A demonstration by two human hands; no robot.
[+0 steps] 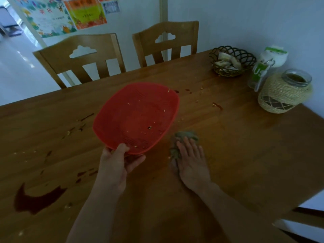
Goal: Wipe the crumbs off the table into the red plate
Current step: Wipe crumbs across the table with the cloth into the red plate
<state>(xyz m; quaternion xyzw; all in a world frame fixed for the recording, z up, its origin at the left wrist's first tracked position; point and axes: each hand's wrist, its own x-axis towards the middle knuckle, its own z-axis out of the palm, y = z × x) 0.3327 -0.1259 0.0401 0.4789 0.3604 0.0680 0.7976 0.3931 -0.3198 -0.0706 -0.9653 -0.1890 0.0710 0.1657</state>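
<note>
My left hand grips the near rim of the red plate, thumb on top, and holds it tilted above the wooden table. A few crumbs lie inside the plate. My right hand presses flat on a crumpled green cloth on the table, just right of the plate's near edge. Crumbs and small red stains are scattered beyond the plate to the right. More crumbs and smears lie to the left.
A dark red spill spreads at the near left. At the far right stand a wicker basket, a rope-wrapped glass jar and a green-and-white package. Two wooden chairs face the far edge.
</note>
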